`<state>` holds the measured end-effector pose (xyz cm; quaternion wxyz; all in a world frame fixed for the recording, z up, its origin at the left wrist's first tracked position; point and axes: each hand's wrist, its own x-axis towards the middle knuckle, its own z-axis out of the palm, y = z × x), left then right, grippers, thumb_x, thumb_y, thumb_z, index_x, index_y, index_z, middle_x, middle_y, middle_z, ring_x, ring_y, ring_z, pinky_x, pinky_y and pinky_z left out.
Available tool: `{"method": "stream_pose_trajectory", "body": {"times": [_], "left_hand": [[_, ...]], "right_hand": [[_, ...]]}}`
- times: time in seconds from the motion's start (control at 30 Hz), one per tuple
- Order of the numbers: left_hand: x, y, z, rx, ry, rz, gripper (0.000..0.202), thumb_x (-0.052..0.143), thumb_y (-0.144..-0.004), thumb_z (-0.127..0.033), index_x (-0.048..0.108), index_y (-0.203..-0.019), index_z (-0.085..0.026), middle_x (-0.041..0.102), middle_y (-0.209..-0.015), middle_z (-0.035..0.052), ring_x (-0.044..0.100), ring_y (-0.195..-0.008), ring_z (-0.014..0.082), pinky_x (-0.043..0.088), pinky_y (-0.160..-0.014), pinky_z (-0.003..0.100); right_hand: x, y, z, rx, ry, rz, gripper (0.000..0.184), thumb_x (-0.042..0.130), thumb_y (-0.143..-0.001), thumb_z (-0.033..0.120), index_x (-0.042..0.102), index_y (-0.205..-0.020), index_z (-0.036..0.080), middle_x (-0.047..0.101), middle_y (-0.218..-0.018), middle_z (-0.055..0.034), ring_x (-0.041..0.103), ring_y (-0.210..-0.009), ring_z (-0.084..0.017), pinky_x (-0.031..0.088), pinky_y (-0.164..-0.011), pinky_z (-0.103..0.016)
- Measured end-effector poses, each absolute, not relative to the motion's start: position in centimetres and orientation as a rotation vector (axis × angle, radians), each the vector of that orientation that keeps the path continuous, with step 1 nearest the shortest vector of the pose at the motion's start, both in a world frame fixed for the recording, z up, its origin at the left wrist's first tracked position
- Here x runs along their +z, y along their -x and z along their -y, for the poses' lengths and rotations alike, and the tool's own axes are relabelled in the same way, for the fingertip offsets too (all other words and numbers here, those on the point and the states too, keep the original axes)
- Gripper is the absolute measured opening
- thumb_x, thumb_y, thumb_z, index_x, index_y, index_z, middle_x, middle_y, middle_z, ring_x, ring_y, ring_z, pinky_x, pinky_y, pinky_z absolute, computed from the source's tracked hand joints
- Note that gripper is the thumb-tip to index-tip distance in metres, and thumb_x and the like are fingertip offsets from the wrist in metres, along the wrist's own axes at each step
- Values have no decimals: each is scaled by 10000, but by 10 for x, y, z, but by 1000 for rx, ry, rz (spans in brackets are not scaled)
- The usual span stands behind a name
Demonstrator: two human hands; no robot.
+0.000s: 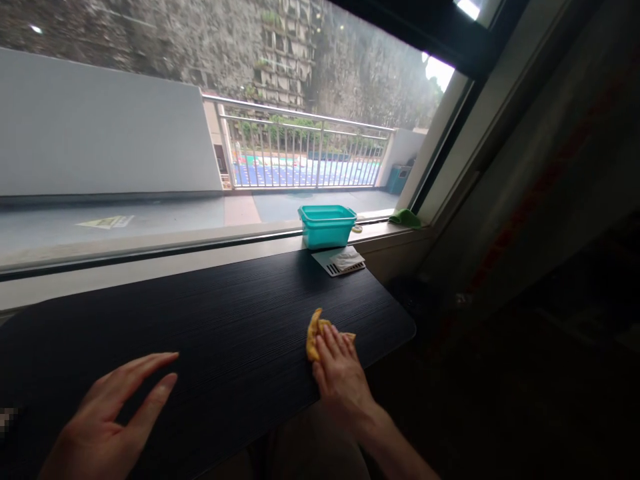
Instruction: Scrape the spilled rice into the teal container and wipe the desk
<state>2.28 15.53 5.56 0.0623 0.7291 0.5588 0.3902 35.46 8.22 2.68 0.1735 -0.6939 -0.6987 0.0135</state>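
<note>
My right hand (pixel 340 370) lies flat with fingers stretched out on a yellow cloth (pixel 314 331), pressing it onto the black tabletop (pixel 225 313) near its right front corner. Most of the cloth is hidden under the fingers. My left hand (pixel 113 417) hovers or rests at the lower left over the tabletop, fingers apart, holding nothing.
A teal plastic tub (pixel 327 225) stands on the window sill at the back right. In front of it lies a flat white package (pixel 343 260). A green cloth (pixel 406 217) sits on the sill by the window frame. Beyond the glass is a balcony with a metal railing.
</note>
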Motion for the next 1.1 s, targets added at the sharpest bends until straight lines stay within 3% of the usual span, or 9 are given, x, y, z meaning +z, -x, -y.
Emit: {"method": "stream_pose_trajectory", "body": {"times": [0.1, 0.2, 0.33, 0.5, 0.63, 0.73, 0.83, 1.0, 1.1], "left_hand": [[61, -20, -157, 1192, -2219, -1601, 359, 529, -833, -565, 610, -1098, -336, 631, -1130, -33, 580, -1098, 241, 423, -1021, 389], [59, -7, -156, 1231, -2249, -1629, 378, 521, -833, -583, 617, -1080, -312, 634, -1107, -15, 590, -1067, 245, 417, -1018, 398], [61, -3, -147, 1237, -2191, -1720, 321, 522, -854, -536, 613, -1081, -329, 629, -1116, -28, 582, -1079, 237, 427, -1002, 394], [84, -21, -136, 1165, -2210, -1692, 311, 517, -853, -505, 631, -1045, -290, 647, -1077, 3, 591, -1045, 237, 453, -979, 398], [98, -11, -125, 1184, -2259, -1703, 336, 498, -868, -520, 632, -1048, -269, 645, -1072, 22, 600, -1025, 238, 463, -965, 404], [93, 8, -115, 1237, -2295, -1766, 307, 500, -886, -495, 632, -1034, -260, 649, -1036, 31, 595, -1030, 243, 467, -948, 397], [81, 16, -109, 1266, -2305, -1788, 264, 503, -905, -447, 624, -1036, -252, 653, -1021, 36, 592, -1020, 236, 466, -927, 387], [81, 12, -108, 1263, -2328, -1748, 229, 515, -922, -392, 612, -1074, -250, 643, -1063, 34, 576, -1040, 216, 445, -948, 368], [85, 18, -104, 1299, -2323, -1765, 224, 520, -923, -374, 605, -1087, -246, 633, -1080, 37, 557, -1073, 219, 422, -975, 372]], "right_hand": [[22, -371, -59, 15, 1855, 2030, 463, 391, -924, 211, 506, -1371, 176, 441, -1482, -71, 383, -1380, -247, 320, -1138, -453], [17, -441, -47, -164, 2120, 1757, 441, 342, -902, 165, 610, -1247, 101, 570, -1357, -170, 493, -1294, -306, 387, -1072, -514], [5, -430, -47, -332, 2164, 1643, 442, 336, -879, 108, 604, -1214, 0, 563, -1323, -268, 486, -1287, -362, 378, -1058, -555], [8, -251, -52, 15, 1575, 2147, 535, 487, -868, 198, 456, -1398, 132, 374, -1522, -120, 287, -1422, -284, 287, -1154, -436], [29, -250, -64, 240, 1368, 2308, 577, 471, -881, 199, 386, -1445, 286, 378, -1530, -13, 319, -1412, -208, 278, -1161, -386], [33, -319, -91, 100, 1832, 2114, 493, 374, -878, 93, 559, -1325, 189, 472, -1458, -122, 382, -1374, -290, 295, -1123, -497], [32, -327, -119, -36, 2148, 1913, 433, 391, -918, 167, 571, -1308, 111, 448, -1456, -202, 355, -1373, -375, 281, -1096, -560], [39, -216, -116, 278, 1509, 2352, 469, 395, -974, 372, 428, -1426, 253, 327, -1551, -82, 226, -1446, -275, 200, -1164, -460], [50, -216, -136, 418, 1361, 2503, 461, 365, -984, 371, 427, -1426, 255, 338, -1546, -60, 247, -1442, -224, 193, -1173, -402]]}}
